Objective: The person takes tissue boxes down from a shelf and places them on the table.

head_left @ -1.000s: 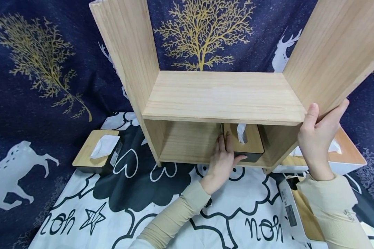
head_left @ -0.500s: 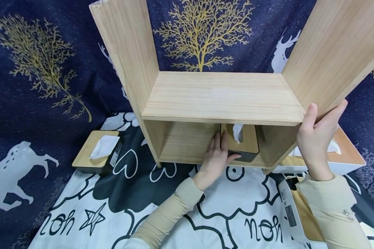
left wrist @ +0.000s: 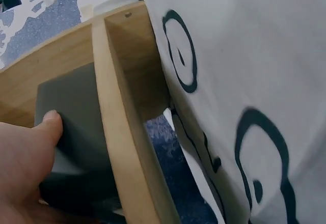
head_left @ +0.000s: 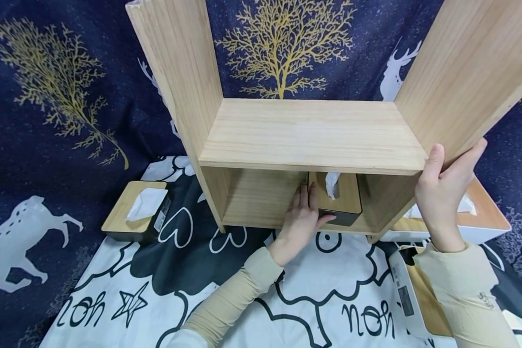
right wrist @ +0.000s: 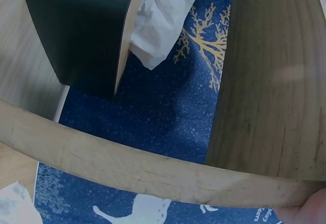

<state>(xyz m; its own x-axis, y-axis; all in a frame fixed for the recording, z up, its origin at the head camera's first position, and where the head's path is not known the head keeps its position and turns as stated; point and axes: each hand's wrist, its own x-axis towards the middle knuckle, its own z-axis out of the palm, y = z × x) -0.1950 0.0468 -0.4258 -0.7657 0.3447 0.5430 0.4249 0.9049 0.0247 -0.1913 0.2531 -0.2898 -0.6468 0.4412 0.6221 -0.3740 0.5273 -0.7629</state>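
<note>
A black tissue box with a wooden lid (head_left: 348, 193) stands in the lower right of a wooden shelf unit (head_left: 313, 135). My left hand (head_left: 297, 222) holds it at its left front corner, fingers along the left side. In the left wrist view the thumb (left wrist: 51, 124) presses on the dark front face. White tissue (right wrist: 163, 20) sticks out of the lid in the right wrist view. My right hand (head_left: 445, 198) grips the front edge of the shelf's right side panel (head_left: 474, 82); only a bit of that hand shows in the right wrist view.
Left of the shelf sits another black tissue box (head_left: 117, 212) with a wooden lid. At the right are a white box with wooden lid (head_left: 426, 290), partly under the right sleeve, and a larger white one (head_left: 489, 217). A patterned cloth (head_left: 322, 304) covers the table.
My left hand and the tissue box have shifted slightly left inside the lower shelf over the first half second, and stay there now. The right hand keeps its place.
</note>
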